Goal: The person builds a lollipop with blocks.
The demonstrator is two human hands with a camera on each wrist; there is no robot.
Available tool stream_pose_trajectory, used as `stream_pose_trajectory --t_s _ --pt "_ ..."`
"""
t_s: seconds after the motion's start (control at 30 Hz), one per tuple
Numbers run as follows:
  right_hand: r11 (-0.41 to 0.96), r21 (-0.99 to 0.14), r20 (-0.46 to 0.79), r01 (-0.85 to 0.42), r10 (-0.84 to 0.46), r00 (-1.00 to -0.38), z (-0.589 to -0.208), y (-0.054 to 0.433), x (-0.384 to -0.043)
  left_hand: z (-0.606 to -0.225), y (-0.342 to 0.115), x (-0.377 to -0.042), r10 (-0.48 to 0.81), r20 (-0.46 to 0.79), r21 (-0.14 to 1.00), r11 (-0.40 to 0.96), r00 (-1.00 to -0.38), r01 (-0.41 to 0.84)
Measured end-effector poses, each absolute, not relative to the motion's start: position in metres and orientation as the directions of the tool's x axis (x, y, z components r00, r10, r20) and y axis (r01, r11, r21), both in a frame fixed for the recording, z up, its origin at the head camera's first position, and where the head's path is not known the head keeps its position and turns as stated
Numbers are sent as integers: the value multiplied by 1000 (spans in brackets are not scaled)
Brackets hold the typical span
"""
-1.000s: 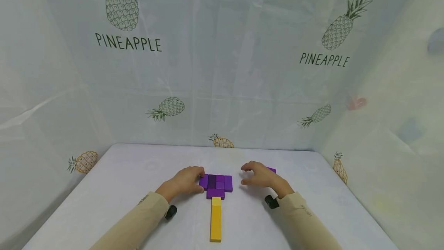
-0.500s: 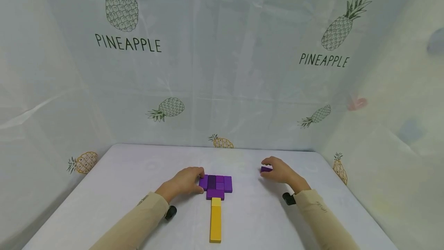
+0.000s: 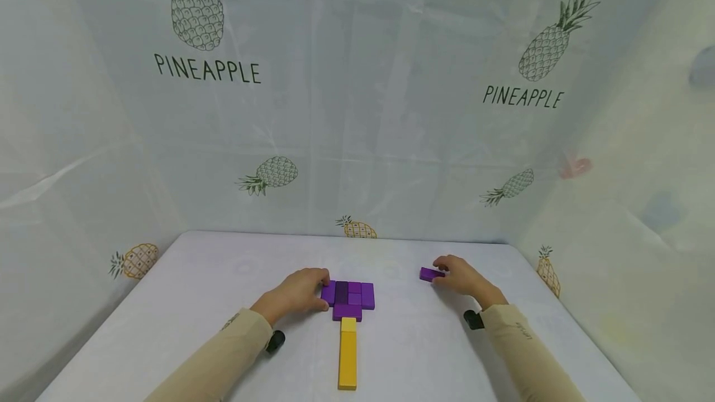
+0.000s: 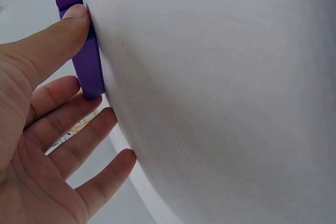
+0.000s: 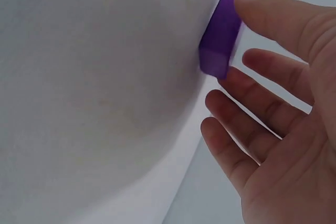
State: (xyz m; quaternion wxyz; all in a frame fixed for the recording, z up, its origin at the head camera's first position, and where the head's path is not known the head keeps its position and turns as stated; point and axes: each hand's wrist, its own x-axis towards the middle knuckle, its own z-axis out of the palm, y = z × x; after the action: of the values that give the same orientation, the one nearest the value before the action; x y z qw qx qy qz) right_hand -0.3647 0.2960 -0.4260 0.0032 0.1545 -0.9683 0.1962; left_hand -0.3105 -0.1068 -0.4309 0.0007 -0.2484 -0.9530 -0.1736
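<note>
In the head view my left hand (image 3: 297, 291) spans the left purple block (image 3: 328, 293) of a flat cluster. Its thumb is at the near corner and its fingers at the far corner. The left wrist view shows the thumb on the side of the purple block (image 4: 89, 72) and fingertips at its end. To the right, my right hand (image 3: 459, 276) is at the right end of a separate purple block (image 3: 430, 274). In the right wrist view its thumb overlaps this purple block (image 5: 226, 27); the index finger stands apart, and the fingers are relaxed.
More purple blocks (image 3: 367, 296) make up the cluster, with a dark purple block (image 3: 341, 292) among them. A long yellow block (image 3: 347, 361) and a small yellow block (image 3: 348, 324) run toward the near side. The white table (image 3: 223, 265) meets a pineapple-print curtain (image 3: 391, 110).
My right hand has moved right, away from the cluster, to the separate purple block, and shifted toward that block's right end. My left hand and the cluster stay put.
</note>
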Motion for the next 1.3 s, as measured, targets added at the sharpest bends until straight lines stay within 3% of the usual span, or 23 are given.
stream_pose_trajectory --t_s 0.63,1.3 --pt "871 -392 32 -294 -307 -951 -429 294 -370 -431 -107 -310 477 92 333 813 -874 478" --pt "813 -430 20 -394 -427 -904 -425 210 -384 -431 -108 -310 486 97 334 806 -869 488"
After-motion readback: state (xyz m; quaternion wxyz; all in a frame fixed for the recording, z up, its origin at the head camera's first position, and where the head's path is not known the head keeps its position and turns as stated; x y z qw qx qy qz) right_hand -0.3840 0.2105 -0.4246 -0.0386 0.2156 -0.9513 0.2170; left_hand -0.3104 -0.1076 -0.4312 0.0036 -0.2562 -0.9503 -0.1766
